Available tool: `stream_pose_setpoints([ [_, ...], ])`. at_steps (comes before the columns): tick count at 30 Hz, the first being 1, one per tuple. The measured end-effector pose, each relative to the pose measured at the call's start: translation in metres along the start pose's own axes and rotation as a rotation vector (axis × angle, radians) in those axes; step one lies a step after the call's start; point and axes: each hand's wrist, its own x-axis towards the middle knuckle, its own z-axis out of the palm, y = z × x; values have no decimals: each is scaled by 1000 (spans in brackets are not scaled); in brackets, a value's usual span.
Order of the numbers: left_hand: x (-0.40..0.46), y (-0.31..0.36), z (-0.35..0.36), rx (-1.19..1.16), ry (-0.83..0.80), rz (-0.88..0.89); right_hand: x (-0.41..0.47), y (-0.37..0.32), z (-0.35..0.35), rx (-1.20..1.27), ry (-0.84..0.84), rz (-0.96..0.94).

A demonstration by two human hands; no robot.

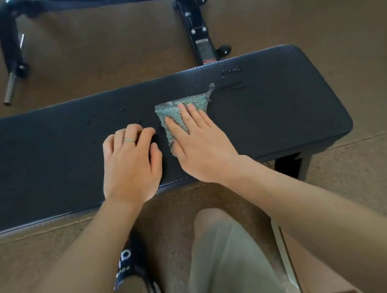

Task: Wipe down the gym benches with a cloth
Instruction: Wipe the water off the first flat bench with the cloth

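Tabletop (270,109): black, fine woven carbon-fibre pattern. Cloth (175,116): muted green knit, grey-and-white mesh edge and loop. Ring (130,139) on left hand: silver. Floor (97,47): brown, speckled. Frame (188,6) behind: black, silver end tube. Shoe (134,260): black, white lettering. Shorts (225,267): pale olive.

Floor (97,47): brown, speckled, with soft light patches at upper right. Black tubular equipment frame (188,9) stands on the floor; its metal peg (10,89) projects left of the frame, small wheels at its right foot.
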Motion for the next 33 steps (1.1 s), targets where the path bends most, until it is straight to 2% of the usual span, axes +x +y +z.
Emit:
stream_pose_setpoints([
  [2, 2, 0, 0, 31, -11, 36, 13, 28, -7, -35, 13, -19],
  [6, 8, 3, -7, 119, -80, 79, 37, 98, -29, -26, 16, 268],
  [8, 17, 7, -8, 160, -92, 108, 49, 94, -28, -23, 27, 358],
  [10, 35, 14, -4, 73, -71, 63, 62, 66, -24, -6, 15, 296],
  [12, 58, 22, 6, -57, -61, -17, 70, 41, -20, 5, 0, 129],
  [14, 72, 27, 17, -121, -75, -72, 73, 43, -21, 18, -13, 56],
  [16, 74, 26, 24, -145, -81, -111, 75, 67, -28, 21, 0, 75],
  [20, 73, 27, 26, -162, -76, -117, 69, 143, -45, 9, 42, 372],
  [23, 73, 26, 27, -143, -75, -109, 76, 140, -41, 22, 69, 535],
  [24, 73, 26, 27, -141, -76, -108, 81, 121, -36, 1, 75, 516],
  [28, 73, 26, 28, -132, -81, -97, 87, 52, -23, 24, 20, 177],
  [31, 73, 26, 26, -140, -73, -98, 78, 100, -36, -55, 8, 155],
  [33, 73, 26, 25, -151, -72, -99, 63, 158, -48, -95, 55, 314],
])
